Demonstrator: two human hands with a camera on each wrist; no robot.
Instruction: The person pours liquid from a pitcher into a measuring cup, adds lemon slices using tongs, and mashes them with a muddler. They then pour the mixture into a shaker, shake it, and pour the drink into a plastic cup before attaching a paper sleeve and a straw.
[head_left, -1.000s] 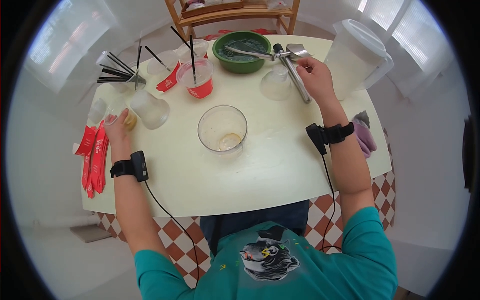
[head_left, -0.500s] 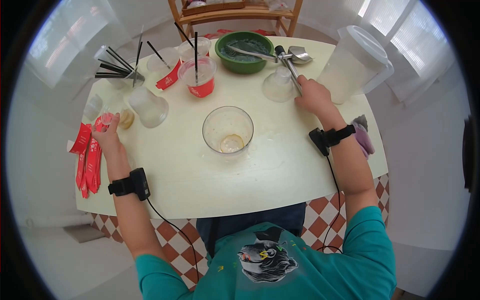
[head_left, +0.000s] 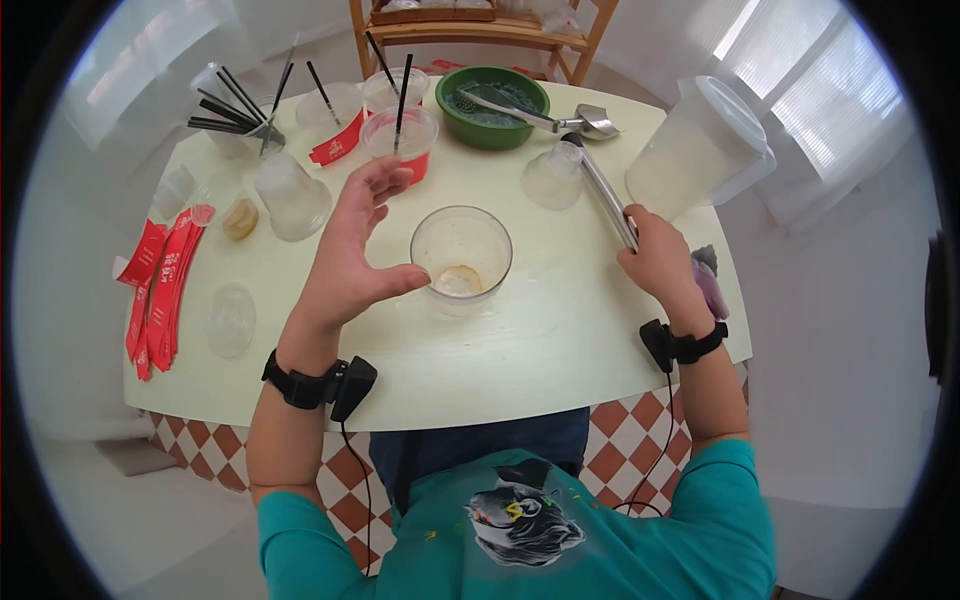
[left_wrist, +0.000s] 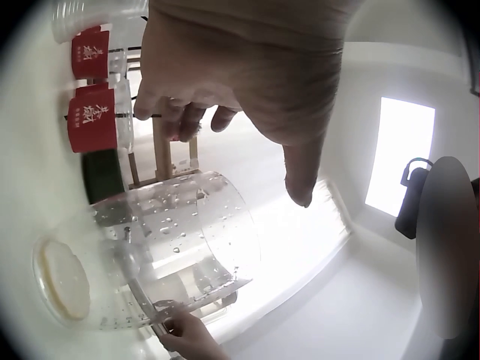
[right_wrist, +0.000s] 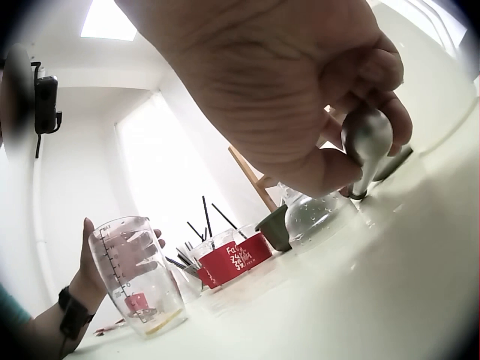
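Observation:
A clear measuring cup with a pale yellow slice at its bottom stands upright mid-table. Beside it on the left, the left hand is spread, thumb near the rim; the left wrist view shows nothing in its fingers. At the right, the right hand grips the near end of a metal rod with a dark far end. In the right wrist view, fingers of the right hand curl round the rod's rounded silver end. Water drops cling to the cup's wall.
Behind are red-sleeved cups with black straws, a green bowl holding a strainer, and a metal scoop. A pitcher stands right, beyond an upturned plastic cup. Red sleeves and a clear lid lie left.
The left hand has moved from the far-left items across to the measuring cup. The right hand has come down onto the rod and drawn it nearer. A clear lid now lies at the left.

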